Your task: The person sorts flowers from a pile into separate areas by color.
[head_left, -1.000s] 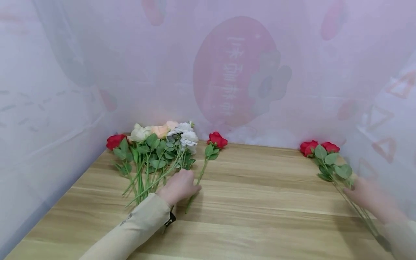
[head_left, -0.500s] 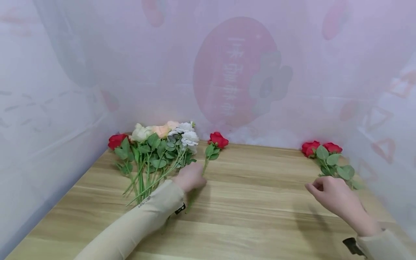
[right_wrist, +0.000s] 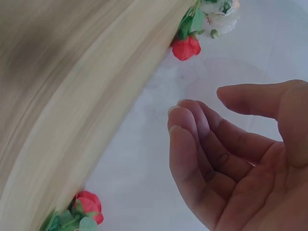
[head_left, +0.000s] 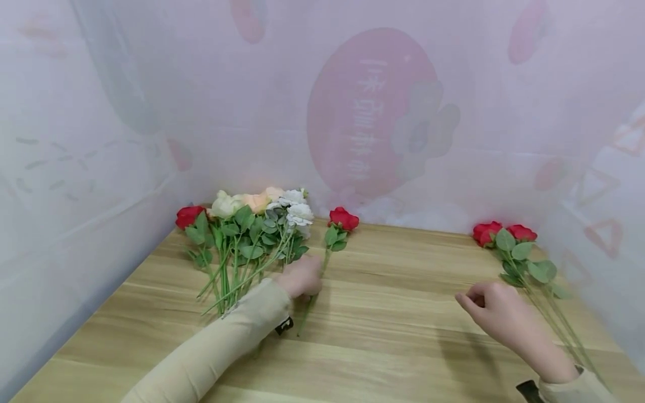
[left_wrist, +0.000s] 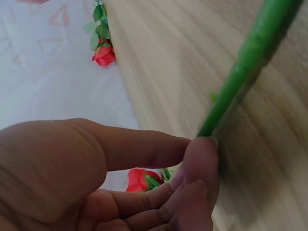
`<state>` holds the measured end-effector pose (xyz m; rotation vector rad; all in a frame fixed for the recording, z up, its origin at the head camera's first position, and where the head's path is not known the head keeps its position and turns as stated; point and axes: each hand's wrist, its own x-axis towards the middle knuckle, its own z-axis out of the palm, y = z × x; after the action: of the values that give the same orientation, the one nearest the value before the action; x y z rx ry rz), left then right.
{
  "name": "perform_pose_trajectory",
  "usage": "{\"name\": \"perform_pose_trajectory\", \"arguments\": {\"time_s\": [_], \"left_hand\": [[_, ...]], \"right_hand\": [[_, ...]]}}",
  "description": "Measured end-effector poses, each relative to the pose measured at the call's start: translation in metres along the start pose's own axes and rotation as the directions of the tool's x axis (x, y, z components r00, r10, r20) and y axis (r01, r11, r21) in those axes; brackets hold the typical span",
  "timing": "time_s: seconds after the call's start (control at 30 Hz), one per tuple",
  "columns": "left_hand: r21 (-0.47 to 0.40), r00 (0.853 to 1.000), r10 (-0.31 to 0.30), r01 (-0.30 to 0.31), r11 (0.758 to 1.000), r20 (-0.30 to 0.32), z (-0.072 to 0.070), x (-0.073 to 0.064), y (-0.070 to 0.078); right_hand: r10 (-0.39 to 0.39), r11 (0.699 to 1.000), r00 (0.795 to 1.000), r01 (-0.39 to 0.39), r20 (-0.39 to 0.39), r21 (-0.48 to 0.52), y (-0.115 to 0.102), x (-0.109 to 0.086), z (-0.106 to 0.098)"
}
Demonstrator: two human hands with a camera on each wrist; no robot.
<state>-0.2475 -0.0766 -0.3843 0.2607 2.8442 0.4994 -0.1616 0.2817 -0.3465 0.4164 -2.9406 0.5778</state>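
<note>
A single red rose (head_left: 344, 218) lies just right of the bunch, its thin green stem (head_left: 305, 319) running toward the front. My left hand (head_left: 302, 275) is at that stem; in the left wrist view, thumb and fingertips pinch a green stem (left_wrist: 231, 86), and a red bloom (left_wrist: 139, 180) shows behind the fingers. On the right, my right hand (head_left: 496, 308) hovers above the table with fingers loosely bent. The right wrist view shows a gap between its thumb and fingers (right_wrist: 185, 149), with nothing held. Two red roses (head_left: 521, 233) lie beyond it.
To the left lies a bunch of artificial flowers: a red rose (head_left: 190, 216), a cream bloom (head_left: 226, 205), peach blooms (head_left: 256, 202) and white blooms (head_left: 300, 214). The wooden table (head_left: 393, 330) is bordered by pale printed curtains (head_left: 242, 112) at the back and sides.
My right hand has left the stems of the two red roses and moved left over the table. My left hand has shifted slightly right onto the single rose's stem.
</note>
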Motion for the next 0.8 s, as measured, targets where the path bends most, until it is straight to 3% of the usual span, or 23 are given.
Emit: {"name": "perform_pose_trajectory", "arguments": {"time_s": [0.1, 0.2, 0.43, 0.5, 0.67, 0.8], "left_hand": [[-0.055, 1.000, 0.006, -0.007, 0.998, -0.007, 0.000, -0.001, -0.003], [-0.118, 0.998, 0.050, -0.054, 0.992, -0.040, 0.000, -0.002, -0.008], [-0.249, 0.985, 0.137, -0.159, 0.955, -0.104, 0.000, -0.010, -0.013], [-0.282, 0.976, 0.180, -0.207, 0.937, -0.120, 0.000, -0.011, -0.008], [-0.336, 0.934, 0.302, -0.351, 0.874, -0.190, 0.004, -0.013, 0.006], [-0.432, 0.928, 0.303, -0.369, 0.823, -0.216, 0.005, -0.020, 0.012]], "right_hand": [[-0.016, 1.000, 1.000, 0.016, 0.005, 0.015, -0.006, 0.001, 0.004], [-0.021, 1.000, 1.000, 0.021, 0.001, 0.020, -0.012, 0.003, 0.007], [-0.047, 0.998, 0.999, 0.047, -0.017, 0.032, -0.025, 0.006, 0.011], [-0.046, 0.998, 0.999, 0.047, -0.025, 0.038, -0.027, 0.004, 0.012], [-0.027, 0.998, 0.999, 0.028, -0.024, 0.053, -0.031, 0.000, 0.013], [-0.034, 0.997, 0.999, 0.034, -0.006, 0.064, -0.036, 0.002, 0.016]]}}
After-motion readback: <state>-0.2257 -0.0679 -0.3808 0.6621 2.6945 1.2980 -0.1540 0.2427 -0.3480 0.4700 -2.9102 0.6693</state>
